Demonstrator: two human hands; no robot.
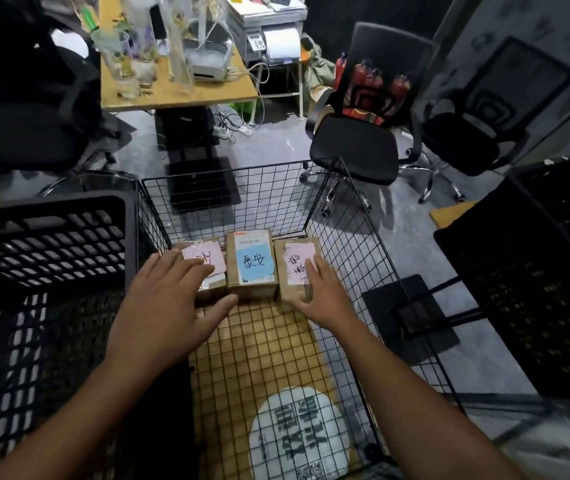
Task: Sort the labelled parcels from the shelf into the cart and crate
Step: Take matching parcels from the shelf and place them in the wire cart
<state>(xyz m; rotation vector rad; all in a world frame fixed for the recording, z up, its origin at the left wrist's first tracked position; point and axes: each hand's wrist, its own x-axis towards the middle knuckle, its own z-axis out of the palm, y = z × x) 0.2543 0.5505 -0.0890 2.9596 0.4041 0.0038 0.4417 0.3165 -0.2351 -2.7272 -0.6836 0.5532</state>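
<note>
At the far end of the wire cart (345, 216), 3 parcels (252, 265) are set in a row. The left parcel (207, 259) is touched by the left hand (169, 299), the right parcel (295, 258) by the right hand (321, 292), with fingers straight and spread.

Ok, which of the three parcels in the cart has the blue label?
The middle parcel has the blue label. The left parcel and right parcel on either side have pink labels.
</note>
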